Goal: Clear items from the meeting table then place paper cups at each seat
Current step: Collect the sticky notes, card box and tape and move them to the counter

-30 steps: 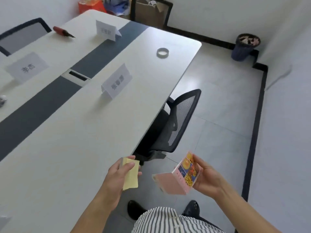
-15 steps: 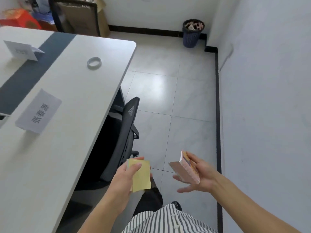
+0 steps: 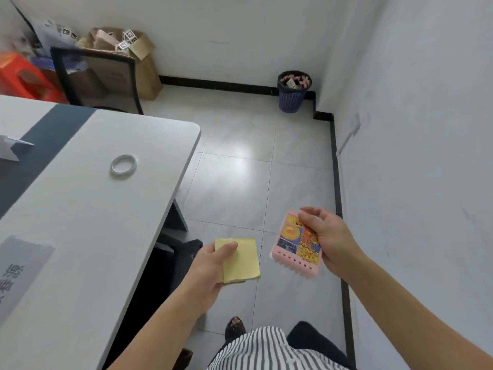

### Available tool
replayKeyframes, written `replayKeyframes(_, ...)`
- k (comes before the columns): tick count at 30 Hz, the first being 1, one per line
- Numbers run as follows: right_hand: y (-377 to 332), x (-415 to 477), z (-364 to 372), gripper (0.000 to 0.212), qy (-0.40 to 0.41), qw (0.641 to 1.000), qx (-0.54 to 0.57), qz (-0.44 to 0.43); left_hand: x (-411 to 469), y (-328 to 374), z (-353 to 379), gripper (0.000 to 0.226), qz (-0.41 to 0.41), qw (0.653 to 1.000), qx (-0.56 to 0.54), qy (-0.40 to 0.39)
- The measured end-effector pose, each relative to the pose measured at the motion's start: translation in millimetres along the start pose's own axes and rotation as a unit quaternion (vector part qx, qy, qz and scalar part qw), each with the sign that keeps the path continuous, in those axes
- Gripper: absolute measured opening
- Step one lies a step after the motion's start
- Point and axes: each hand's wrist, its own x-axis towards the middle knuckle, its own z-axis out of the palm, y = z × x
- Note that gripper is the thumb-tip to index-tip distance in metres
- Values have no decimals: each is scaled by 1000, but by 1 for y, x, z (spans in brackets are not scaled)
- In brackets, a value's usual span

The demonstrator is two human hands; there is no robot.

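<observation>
Head view, looking down past both my arms. My left hand grips a pale yellow pad of sticky notes, thumb laid across its top, over the floor just off the edge of the white table with a dark centre stripe. My right hand curls round a small pink printed card packet, well apart from the table. Both items are off the table, so I judge the clearing step is in hand.

A clear ring of tape lies on the table near its far corner. A white paper name card sits nearer me. A blue plastic wastebasket stands in the far corner of the room. No paper cups show.

Next, I judge, the two held items need setting down somewhere, perhaps at that basket. After that, the tape ring needs lifting.
</observation>
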Motion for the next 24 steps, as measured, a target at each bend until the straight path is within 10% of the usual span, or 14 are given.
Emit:
replayKeyframes(10,-111,150,14,20,-197,930,-280,-131,112,96,71,58,-6,999,3,-52)
replayKeyframes(24,-171,302,116,14,-413,844,-341,-38,173,170,50,32,21,978,-104,179)
